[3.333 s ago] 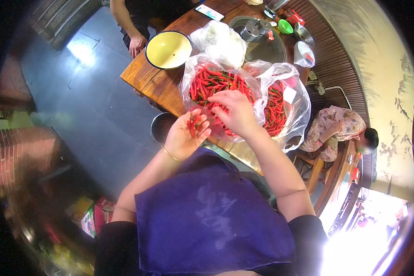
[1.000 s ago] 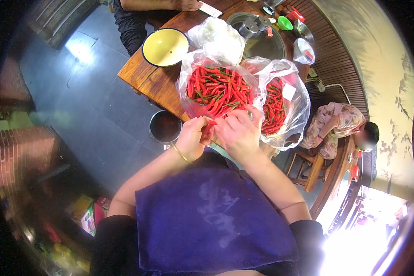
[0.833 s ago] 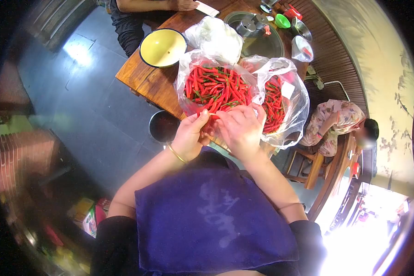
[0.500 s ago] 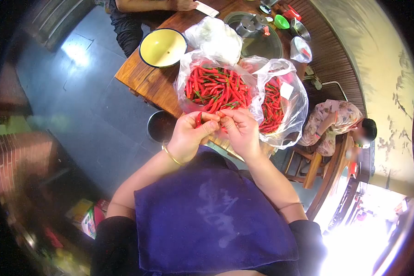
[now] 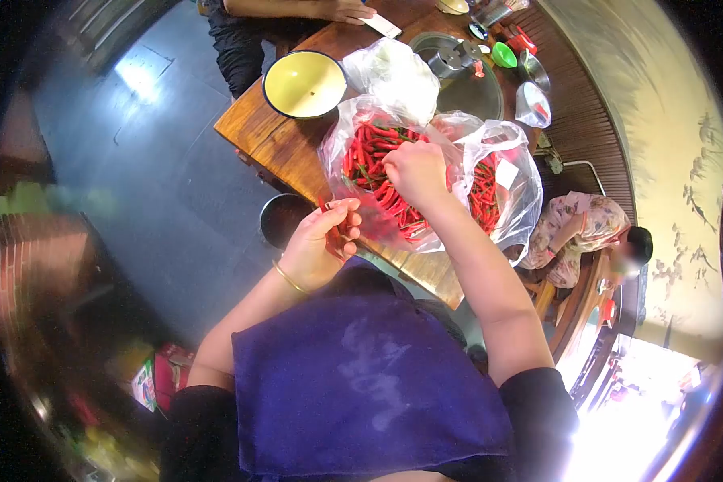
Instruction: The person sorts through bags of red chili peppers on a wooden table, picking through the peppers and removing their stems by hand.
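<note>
My left hand is in front of the table edge, its fingers curled around red chili peppers whose tips stick out above the thumb. Over an open clear plastic bag full of red chili peppers, my right hand reaches down with bent fingers. Its fingertips are against the pile, and whatever they grip is hidden. To the right stands a second clear plastic bag, also holding red chili peppers, some with green stems.
A yellow enamel bowl and a white plastic bag stand on the wooden table. Farther back are a green bowl and metal containers. A dark bucket sits below the edge. One person sits at right; another person's hand shows at top.
My hands were together in front of the bag, and now they are apart. The right one has moved up and forward onto the chili pile, while the left stays low with chili peppers.
</note>
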Motion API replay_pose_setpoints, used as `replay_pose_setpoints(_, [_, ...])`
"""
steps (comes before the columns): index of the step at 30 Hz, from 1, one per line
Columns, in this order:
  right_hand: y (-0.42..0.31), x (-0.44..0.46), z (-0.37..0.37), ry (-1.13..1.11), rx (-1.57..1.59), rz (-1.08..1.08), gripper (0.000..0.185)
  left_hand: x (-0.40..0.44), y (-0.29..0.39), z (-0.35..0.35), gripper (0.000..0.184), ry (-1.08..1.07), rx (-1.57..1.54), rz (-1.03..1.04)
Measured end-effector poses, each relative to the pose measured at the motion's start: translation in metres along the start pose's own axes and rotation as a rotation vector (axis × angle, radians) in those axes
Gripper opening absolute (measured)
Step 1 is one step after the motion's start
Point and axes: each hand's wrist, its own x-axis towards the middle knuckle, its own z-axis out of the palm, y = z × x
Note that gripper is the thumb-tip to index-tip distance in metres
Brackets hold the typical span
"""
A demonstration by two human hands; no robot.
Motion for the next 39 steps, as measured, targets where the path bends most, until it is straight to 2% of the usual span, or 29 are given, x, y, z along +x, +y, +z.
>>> replay_pose_setpoints(3, [0.0,0.012,0.013,-0.113,-0.168,0.006,0.008,-0.003,0.005,-0.004,0.018,0.008,-0.04,0.003])
replay_pose_setpoints(9, [-0.004,0.025,0.01,-0.236,-0.239,-0.032,0.01,-0.002,0.009,-0.005,0.017,0.016,-0.059,0.016])
replay_pose_setpoints(12, [0.001,0.027,0.01,-0.238,-0.241,-0.137,0.009,0.0,0.01,-0.006,0.017,0.018,-0.052,0.017])
replay_pose_setpoints(15, [0.005,0.026,0.006,-0.279,-0.239,-0.151,0.008,0.002,0.011,-0.006,0.017,0.028,-0.06,0.014])
replay_pose_setpoints(18, [0.009,0.021,0.005,-0.155,-0.091,-0.117,0.005,0.006,0.011,-0.01,0.017,-0.01,-0.076,-0.001])
replay_pose_setpoints(21, [0.008,0.013,-0.005,0.102,0.243,0.065,0.004,0.011,0.01,-0.011,0.02,-0.013,-0.073,-0.011])
replay_pose_setpoints(24, [-0.007,-0.003,-0.014,-0.055,1.277,0.422,0.005,0.019,0.008,0.003,0.024,0.086,-0.117,0.003])
replay_pose_setpoints(25, [-0.02,-0.007,-0.03,-0.155,1.426,0.392,0.008,0.021,0.007,0.007,0.026,0.13,-0.138,0.012])
replay_pose_setpoints(28, [-0.022,-0.002,-0.026,0.003,0.902,0.224,0.006,0.023,0.003,0.009,0.029,0.081,-0.218,-0.026])
replay_pose_setpoints(29, [-0.013,0.005,-0.017,0.079,0.588,0.204,0.008,0.025,0.001,0.004,0.028,0.054,-0.231,-0.032])
replay_pose_setpoints(32, [0.008,0.022,0.008,-0.022,0.036,0.112,0.011,0.027,-0.003,-0.011,0.026,0.0,-0.246,-0.038])
replay_pose_setpoints(33, [0.007,0.026,0.009,-0.108,-0.064,0.129,0.013,0.024,-0.004,-0.012,0.025,-0.001,-0.237,-0.032])
replay_pose_setpoints(36, [0.003,0.028,0.022,-0.133,-0.262,0.123,0.013,0.019,-0.003,-0.013,0.023,0.043,-0.215,-0.012])
replay_pose_setpoints(39, [0.004,0.026,0.019,0.0,-0.163,0.055,0.011,0.015,-0.005,-0.016,0.021,0.067,-0.191,-0.008])
